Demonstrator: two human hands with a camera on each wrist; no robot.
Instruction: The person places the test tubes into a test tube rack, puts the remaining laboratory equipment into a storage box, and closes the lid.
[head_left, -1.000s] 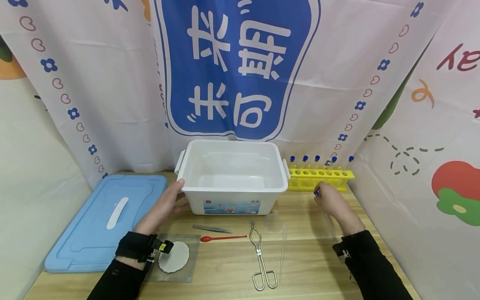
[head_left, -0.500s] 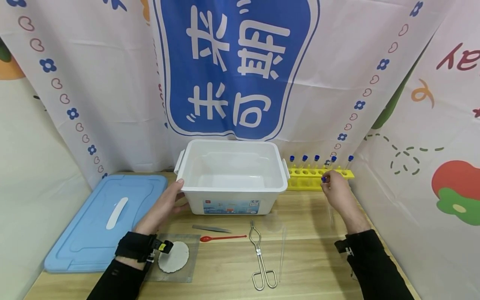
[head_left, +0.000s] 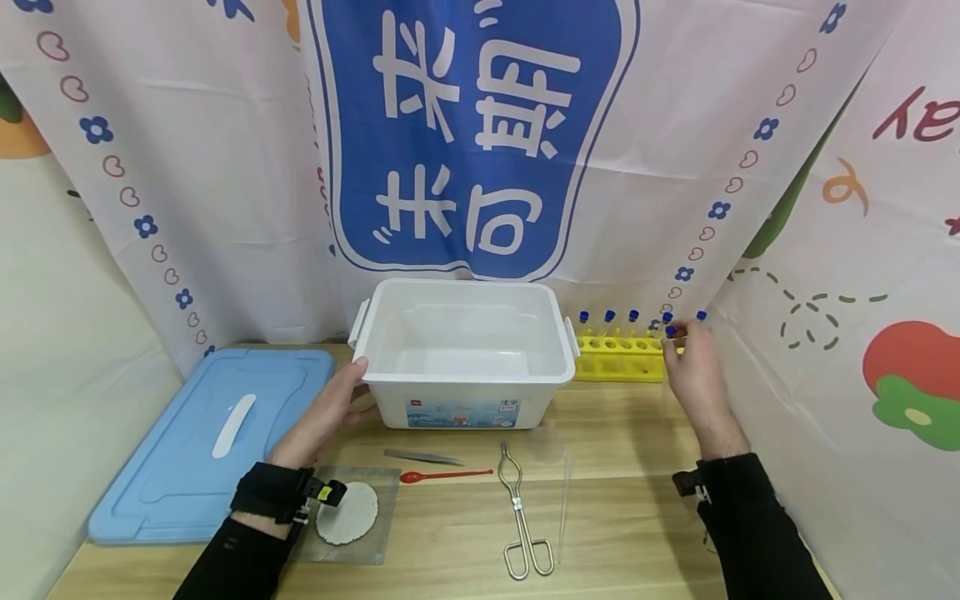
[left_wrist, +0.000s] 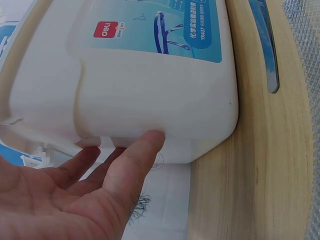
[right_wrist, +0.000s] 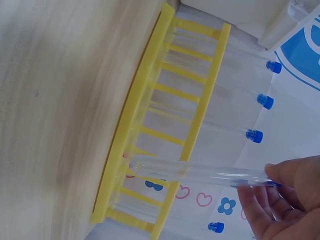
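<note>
My right hand (head_left: 699, 379) is at the right part of the yellow test tube rack (head_left: 615, 367). Its thumb and fingers pinch a clear test tube (right_wrist: 205, 173) near its blue stopper. In the right wrist view the tube slants across the rack's front, its round end close to the lower bar; whether it sits in a hole I cannot tell. Several more stoppered tubes stand in the rack. My left hand (head_left: 326, 417) rests at the left front corner of a white plastic bin (head_left: 390, 402), its fairly straight fingers (left_wrist: 135, 160) touching the wall.
A blue lid (head_left: 172, 450) lies left. On the table are a gauze mat (head_left: 386, 517) with a white disc, tweezers (head_left: 423, 457), a red spoon (head_left: 446, 477), crucible tongs (head_left: 519, 508), a thin glass rod (head_left: 565, 508) and a faint clear dish (head_left: 546, 446).
My right hand has moved up and to the right with the test tube, from in front of the rack to its right end. The left hand and the bin have stayed put.
</note>
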